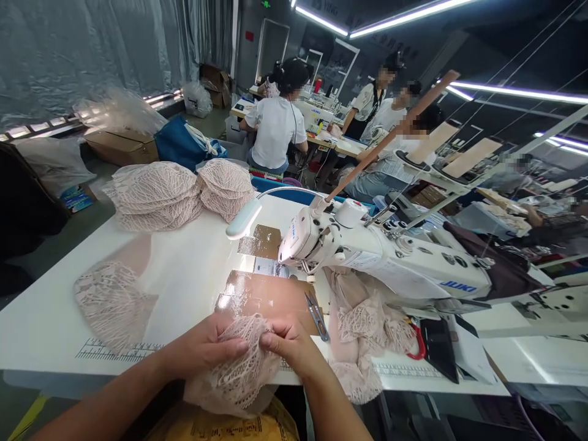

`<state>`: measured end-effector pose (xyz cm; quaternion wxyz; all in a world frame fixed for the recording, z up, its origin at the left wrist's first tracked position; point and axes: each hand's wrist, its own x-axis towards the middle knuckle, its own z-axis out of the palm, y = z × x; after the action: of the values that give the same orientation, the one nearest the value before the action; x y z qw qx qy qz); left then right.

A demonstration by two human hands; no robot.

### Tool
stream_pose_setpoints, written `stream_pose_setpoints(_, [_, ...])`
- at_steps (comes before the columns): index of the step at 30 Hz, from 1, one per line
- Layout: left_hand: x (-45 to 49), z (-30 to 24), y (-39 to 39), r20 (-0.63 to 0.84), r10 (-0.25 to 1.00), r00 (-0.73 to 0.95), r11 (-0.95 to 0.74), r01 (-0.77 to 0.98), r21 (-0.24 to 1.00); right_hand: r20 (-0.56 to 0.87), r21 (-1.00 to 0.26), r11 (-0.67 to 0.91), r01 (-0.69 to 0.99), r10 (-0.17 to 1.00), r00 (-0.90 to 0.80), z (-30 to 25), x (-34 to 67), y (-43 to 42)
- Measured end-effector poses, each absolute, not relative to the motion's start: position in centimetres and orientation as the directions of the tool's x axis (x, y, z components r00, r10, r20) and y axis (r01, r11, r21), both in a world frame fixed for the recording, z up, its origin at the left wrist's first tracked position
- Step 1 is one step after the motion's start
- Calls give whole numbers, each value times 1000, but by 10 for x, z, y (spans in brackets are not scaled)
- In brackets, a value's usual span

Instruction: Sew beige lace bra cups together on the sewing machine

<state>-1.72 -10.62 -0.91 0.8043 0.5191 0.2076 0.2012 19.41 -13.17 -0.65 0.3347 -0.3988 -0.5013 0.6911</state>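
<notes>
Each hand [290,343] seemingly pinches lace [242,375].

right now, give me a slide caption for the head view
The left hand and right hand hold pale lace fabric in front of a white JUKI sewing machine.

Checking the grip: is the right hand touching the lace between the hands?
Touching: the head view shows the right hand pinching the lace, its thumb lying on it.

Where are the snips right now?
In the head view, just right of centre: the snips lie between the right hand and the bunched lace.
</notes>
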Motion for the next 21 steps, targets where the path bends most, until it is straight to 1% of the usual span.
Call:
stream_pose_setpoints(2, [-16, -9, -107, -145, 537, 831, 443, -131, 887, -237, -934, -326, -147, 873, -427, -11, 190, -134])
stream_pose_setpoints(4, [-15, -9, -109, -196, 555, 809, 545, -175, 820, -257, -902, -351, -251, 905, -340, -16, 187, -136])
stream_pose_setpoints(5, [-15, -10, -110, -227, 576, 785, 602, -220, 768, -265, -886, -346, -308, 925, -274, -18, 186, -136])
stream_pose_setpoints(7, [-16, -12, -115, -253, 634, 731, 682, -374, 629, -272, -859, -294, -418, 956, -113, -19, 185, -137])
stream_pose_setpoints(9, [-15, -17, -121, -217, 691, 689, 692, -546, 472, -265, -845, -220, -488, 964, 25, -19, 183, -137])
stream_pose_setpoints(11, [-13, -24, -127, -149, 718, 680, 679, -636, 366, -242, -851, -163, -500, 965, 99, -19, 181, -136])
stream_pose_setpoints(12, [-12, -27, -130, -128, 720, 683, 677, -648, 350, -225, -859, -145, -490, 968, 108, -18, 179, -135])
stream_pose_setpoints(14, [-8, -31, -134, -134, 725, 676, 669, -643, 372, -183, -889, -129, -439, 980, 82, -18, 175, -134])
stream_pose_setpoints(16, [-5, -31, -136, -198, 729, 656, 666, -611, 427, -137, -936, -119, -332, 990, 31, -19, 169, -134])
stream_pose_setpoints(18, [-2, -28, -136, -278, 728, 627, 671, -566, 479, -122, -963, -124, -239, 992, -21, -19, 163, -135])
stream_pose_setpoints(19, [-2, -26, -136, -310, 725, 615, 675, -543, 499, -139, -960, -144, -238, 990, -38, -19, 161, -135])
stream_pose_setpoints(21, [-2, -24, -137, -352, 723, 594, 677, -509, 531, -201, -919, -205, -338, 978, -46, -19, 157, -135])
